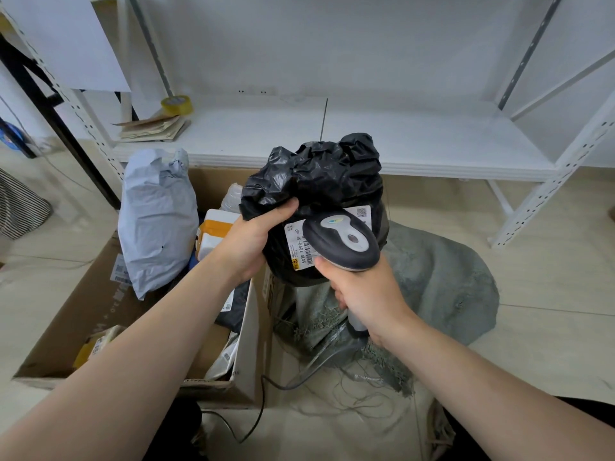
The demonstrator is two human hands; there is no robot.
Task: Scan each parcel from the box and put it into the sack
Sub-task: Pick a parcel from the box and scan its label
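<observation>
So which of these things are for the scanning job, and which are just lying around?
For the job: the black parcel in the left hand, the scanner in the right hand, the cardboard box with its grey parcel, the sack.
Lying about: the yellow tape roll and the paper stack on the white shelf.

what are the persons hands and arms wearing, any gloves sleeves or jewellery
The left hand and right hand are bare: no gloves, rings or wristbands show. No sleeve shows on the left forearm or right forearm; both are uncovered to the frame's edge.
</observation>
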